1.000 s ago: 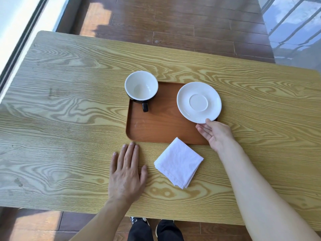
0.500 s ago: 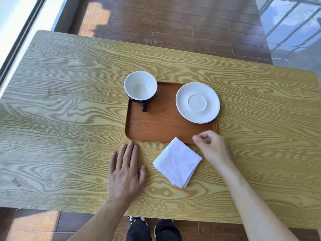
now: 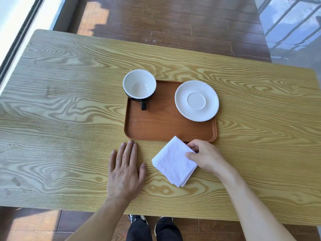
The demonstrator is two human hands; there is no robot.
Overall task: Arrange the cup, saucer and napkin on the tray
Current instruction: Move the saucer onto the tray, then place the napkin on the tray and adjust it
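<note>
- At about five o'clock from the middle of the tray (image 3: 156, 126), the right hand (image 3: 205, 157) now sits on the folded white napkin (image 3: 172, 161); a second ago it was up at the saucer's near edge, and half a second ago it hung loosely curled above the tray's near right corner.
- Its grip is half closed: the thumb presses on the napkin's top face and the curled fingers (image 3: 192, 145) wrap the right-hand corner. Whether the cloth is pinched free of the table I cannot tell; it looks flat.
- The napkin lies on the table (image 3: 60, 110), off the tray, its far corner just touching or overlapping the tray's near rim. It has not shifted over the three pictures.
- The saucer (image 3: 196, 100) rests at the tray's two o'clock corner, its right edge overhanging the rim. It is released, a little nearer the tray's middle than a second ago.
- The cup (image 3: 139, 84) stands upright at the tray's eleven o'clock corner, handle pointing toward the person, unmoved.
- The left hand (image 3: 126, 173) lies flat, fingers spread, holding nothing, at seven o'clock from the tray, as before.
- My reading: the saucer step looks done and the napkin step has begun; the bare near half of the tray seems the likely place for it.
</note>
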